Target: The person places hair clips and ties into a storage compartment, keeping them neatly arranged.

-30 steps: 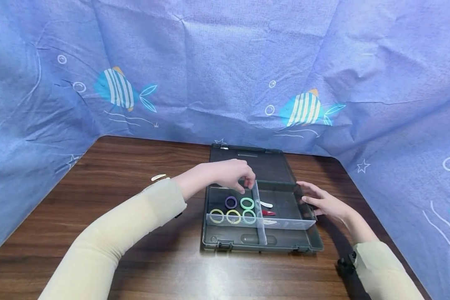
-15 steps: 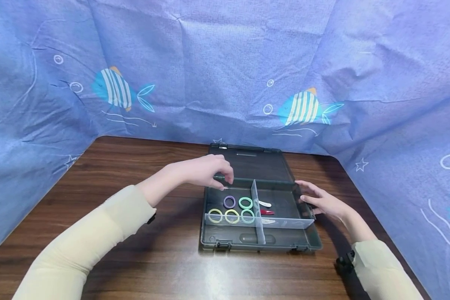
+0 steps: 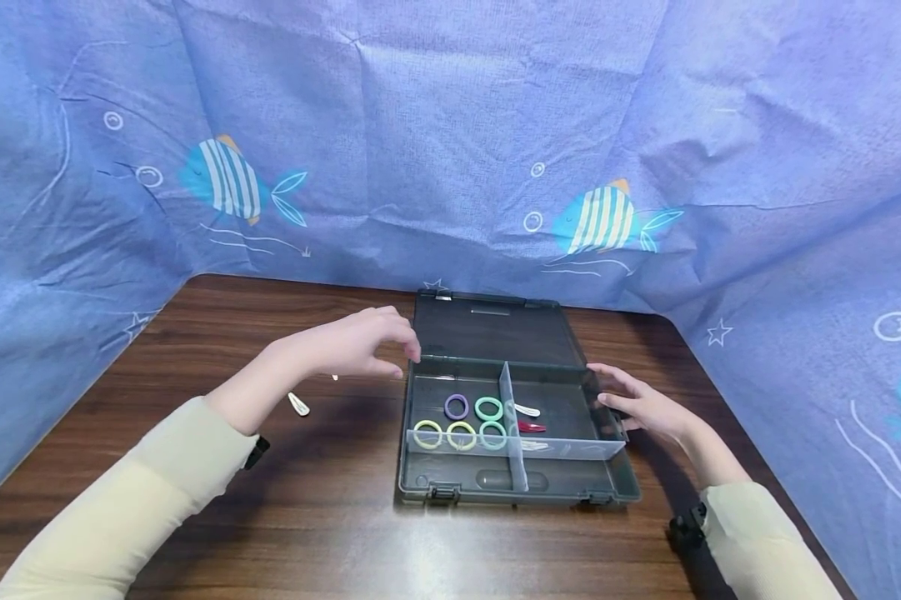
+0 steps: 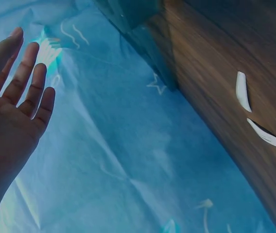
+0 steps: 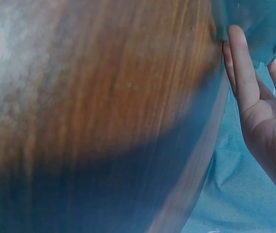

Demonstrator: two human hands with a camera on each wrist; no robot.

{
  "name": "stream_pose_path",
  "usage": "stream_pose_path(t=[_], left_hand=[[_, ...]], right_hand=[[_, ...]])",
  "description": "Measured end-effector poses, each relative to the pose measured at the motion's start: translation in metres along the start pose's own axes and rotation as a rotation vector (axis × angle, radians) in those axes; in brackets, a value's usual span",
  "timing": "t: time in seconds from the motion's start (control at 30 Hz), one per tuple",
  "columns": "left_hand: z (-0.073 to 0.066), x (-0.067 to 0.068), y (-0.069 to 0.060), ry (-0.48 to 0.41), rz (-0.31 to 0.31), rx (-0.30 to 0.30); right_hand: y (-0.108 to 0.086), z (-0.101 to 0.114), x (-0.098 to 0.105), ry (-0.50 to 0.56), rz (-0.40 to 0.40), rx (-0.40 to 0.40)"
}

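My left hand (image 3: 363,343) hovers over the table just left of the box, its fingers loosely bent and holding nothing. In the left wrist view its palm faces the camera. White snap hair clips (image 4: 243,92) lie on the table below it; the head view shows one hair clip (image 3: 298,405) beside the wrist. My right hand (image 3: 648,408) rests on the right side of the grey see-through divider box (image 3: 521,500), its fairly straight fingers (image 5: 242,63) against the wall. Purple, green and yellow hair ties (image 3: 457,407) and white and red hair clips (image 3: 531,427) lie inside.
The box's lid (image 3: 495,333) lies folded back toward the curtain. Clear dividers (image 3: 570,448) split the box into compartments. A blue fish-print curtain (image 3: 450,167) stands behind the brown wooden table (image 3: 330,517) and at its sides.
My left hand has moved left, from above the box to beside it, uncovering a white hair clip near the wrist. The right hand stays at the box's side.
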State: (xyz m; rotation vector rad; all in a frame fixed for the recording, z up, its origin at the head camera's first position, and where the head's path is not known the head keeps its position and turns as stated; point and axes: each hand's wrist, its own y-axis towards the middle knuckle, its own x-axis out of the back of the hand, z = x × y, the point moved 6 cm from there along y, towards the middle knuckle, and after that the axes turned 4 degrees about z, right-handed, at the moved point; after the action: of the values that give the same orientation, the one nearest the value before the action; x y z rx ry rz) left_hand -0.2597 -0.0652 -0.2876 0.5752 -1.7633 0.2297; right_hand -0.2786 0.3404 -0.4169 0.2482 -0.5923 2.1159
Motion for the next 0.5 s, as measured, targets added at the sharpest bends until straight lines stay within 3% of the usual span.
stream_pose_path(t=[0.2, 0.5], left_hand=[[0.009, 0.000, -0.020, -0.001, -0.043, 0.015], [0.030, -0.008, -0.051, -0.008, -0.047, 0.081]], right_hand=[[0.000, 0.000, 0.002, -0.008, -0.002, 0.001], [0.001, -0.001, 0.001, 0.011, 0.009, 0.013]])
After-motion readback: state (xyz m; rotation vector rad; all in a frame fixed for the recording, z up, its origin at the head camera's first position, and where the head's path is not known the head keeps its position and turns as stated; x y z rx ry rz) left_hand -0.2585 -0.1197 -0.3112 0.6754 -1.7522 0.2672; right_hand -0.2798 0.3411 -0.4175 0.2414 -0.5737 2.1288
